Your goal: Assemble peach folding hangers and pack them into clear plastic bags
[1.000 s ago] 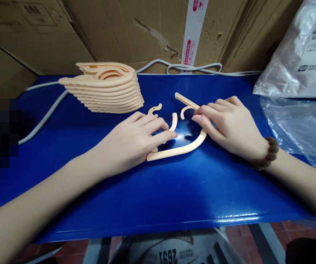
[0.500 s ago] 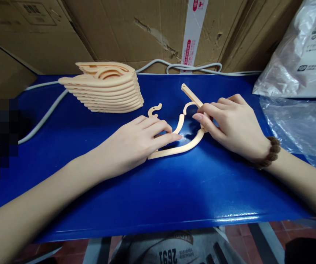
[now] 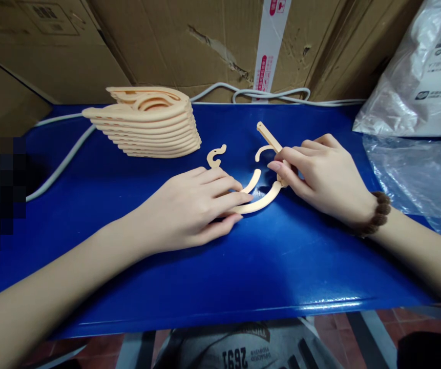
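Note:
A peach plastic folding hanger (image 3: 260, 201) lies partly unfolded on the blue table (image 3: 220, 271). My left hand (image 3: 193, 205) grips its lower left end, thumb beneath the curved arm and fingers laid over it. My right hand (image 3: 320, 171) pinches the joint at the hanger's right end, where a straight bar (image 3: 268, 136) sticks up and away. A small loose hook piece (image 3: 215, 155) rests on the table just beyond my left fingers. A stack of several folded peach hangers (image 3: 147, 123) stands at the back left.
Cardboard boxes (image 3: 189, 46) wall the back of the table. A white cable (image 3: 66, 159) runs along the back edge and down the left. Clear plastic bags (image 3: 416, 92) crowd the right side. A bead bracelet sits on my right wrist.
My left hand slid along the curved arm and closed its thumb under it. My right hand swung the straight bar upward, and the hanger's curved arm folded in, looking shorter.

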Demonstrator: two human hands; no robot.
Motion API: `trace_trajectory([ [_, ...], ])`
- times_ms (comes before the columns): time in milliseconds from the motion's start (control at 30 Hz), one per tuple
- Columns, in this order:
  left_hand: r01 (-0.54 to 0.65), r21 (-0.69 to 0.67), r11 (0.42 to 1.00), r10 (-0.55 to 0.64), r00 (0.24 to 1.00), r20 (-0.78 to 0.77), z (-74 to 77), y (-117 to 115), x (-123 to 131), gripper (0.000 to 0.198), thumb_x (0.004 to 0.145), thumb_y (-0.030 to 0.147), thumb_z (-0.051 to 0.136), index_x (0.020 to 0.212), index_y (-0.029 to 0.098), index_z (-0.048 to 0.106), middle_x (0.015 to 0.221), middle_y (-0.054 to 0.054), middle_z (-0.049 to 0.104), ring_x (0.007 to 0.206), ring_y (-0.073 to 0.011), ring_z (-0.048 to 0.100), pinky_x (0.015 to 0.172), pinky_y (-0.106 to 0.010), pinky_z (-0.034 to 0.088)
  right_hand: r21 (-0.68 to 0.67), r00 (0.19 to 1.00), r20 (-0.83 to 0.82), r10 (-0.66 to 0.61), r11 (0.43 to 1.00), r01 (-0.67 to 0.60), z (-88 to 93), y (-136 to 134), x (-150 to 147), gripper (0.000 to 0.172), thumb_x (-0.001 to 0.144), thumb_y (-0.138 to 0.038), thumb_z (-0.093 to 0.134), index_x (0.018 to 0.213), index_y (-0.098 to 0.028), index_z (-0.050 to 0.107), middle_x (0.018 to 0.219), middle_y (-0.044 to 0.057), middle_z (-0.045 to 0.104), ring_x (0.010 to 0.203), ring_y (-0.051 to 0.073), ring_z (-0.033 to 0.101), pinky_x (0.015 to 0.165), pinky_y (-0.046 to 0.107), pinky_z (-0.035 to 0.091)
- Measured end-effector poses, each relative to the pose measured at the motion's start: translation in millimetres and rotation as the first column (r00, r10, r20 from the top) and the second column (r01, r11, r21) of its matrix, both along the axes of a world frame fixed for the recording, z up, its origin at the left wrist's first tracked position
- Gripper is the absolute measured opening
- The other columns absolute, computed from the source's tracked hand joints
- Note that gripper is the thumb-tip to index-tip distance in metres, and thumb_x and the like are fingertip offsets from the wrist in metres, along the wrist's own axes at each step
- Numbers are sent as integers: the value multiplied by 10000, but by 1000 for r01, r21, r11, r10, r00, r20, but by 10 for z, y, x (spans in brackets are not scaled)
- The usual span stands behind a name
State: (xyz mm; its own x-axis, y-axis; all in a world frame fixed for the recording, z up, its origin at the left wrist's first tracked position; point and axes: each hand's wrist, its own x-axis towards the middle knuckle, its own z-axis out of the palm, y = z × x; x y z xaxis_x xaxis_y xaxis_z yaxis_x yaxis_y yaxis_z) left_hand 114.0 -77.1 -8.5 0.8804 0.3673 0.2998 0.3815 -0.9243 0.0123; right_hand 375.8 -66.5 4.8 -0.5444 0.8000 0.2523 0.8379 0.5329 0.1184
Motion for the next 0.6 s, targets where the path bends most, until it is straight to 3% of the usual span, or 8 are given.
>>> trace_trajectory([
  [200, -7, 28, 1000, 8, 1000, -8, -12, -6, 13, 298, 1021, 248, 494, 1278, 166, 621, 1195, -75, 708, 986, -218, 636, 852, -350, 487, 4, 1000, 3, 11, 1000, -11, -29, 2, 12, 404, 1035, -436, 358, 892, -202, 654, 746, 73, 688, 702, 218, 578, 746, 369, 335],
  [600, -23, -44, 999, 25, 999, 38, -35, -3, 30, 327, 1016, 204, 503, 1326, 152, 595, 1216, -72, 696, 1020, -226, 653, 868, -364, 512, -39, 999, 1, 33, 999, -33, -43, 3, 12, 341, 1021, -397, 415, 861, -195, 640, 803, 84, 713, 735, 234, 603, 753, 383, 337],
])
